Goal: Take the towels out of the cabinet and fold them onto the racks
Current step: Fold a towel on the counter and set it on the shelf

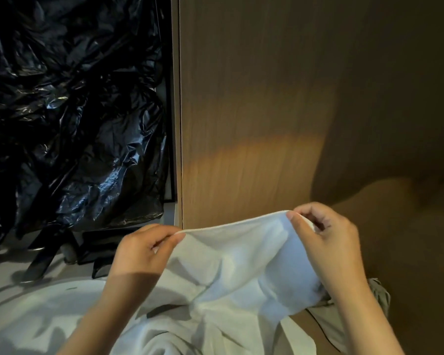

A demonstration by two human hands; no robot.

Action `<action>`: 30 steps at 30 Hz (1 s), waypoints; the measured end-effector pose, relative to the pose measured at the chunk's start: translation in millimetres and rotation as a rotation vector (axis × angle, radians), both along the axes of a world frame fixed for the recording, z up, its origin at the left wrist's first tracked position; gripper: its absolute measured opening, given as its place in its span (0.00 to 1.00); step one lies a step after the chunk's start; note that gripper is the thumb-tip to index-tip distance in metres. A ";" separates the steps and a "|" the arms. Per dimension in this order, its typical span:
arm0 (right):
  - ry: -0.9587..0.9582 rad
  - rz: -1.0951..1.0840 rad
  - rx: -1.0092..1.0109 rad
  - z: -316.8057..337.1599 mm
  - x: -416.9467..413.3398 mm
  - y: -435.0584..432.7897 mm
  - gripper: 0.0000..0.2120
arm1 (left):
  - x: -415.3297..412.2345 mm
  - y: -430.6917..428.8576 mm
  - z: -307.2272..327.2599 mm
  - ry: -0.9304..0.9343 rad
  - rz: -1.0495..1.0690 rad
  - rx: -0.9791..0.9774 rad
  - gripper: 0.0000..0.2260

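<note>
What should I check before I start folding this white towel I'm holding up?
1. Left hand pinching the towel's top edge: ok.
2. Right hand pinching the same edge: ok.
3. Edge held level: not ok, the right end sits higher.
4. Towel hanging flat: not ok, it bunches in creases below the hands.
5. Rack ready to receive it: cannot tell, none in view.

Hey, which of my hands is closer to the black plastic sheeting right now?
Left. The left hand pinches the white towel just below and right of the black plastic sheeting; the right hand pinches it farther right, in front of the wooden panel.
</note>
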State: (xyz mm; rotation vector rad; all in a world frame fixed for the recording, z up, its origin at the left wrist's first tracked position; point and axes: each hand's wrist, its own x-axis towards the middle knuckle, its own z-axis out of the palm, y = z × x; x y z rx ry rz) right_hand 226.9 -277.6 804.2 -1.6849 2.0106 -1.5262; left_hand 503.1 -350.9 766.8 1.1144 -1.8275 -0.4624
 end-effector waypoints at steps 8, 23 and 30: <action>0.150 0.370 0.094 -3.3 50.0 -0.3 0.24 | -33.6 19.3 42.6 -0.053 -0.206 -0.136 0.11; -0.027 0.087 -0.230 13.0 23.1 7.3 0.07 | -6.9 10.0 7.9 -0.114 0.020 0.015 0.09; -0.060 0.051 -0.082 7.0 22.2 2.7 0.06 | -0.2 1.5 26.0 -0.069 -0.033 0.078 0.09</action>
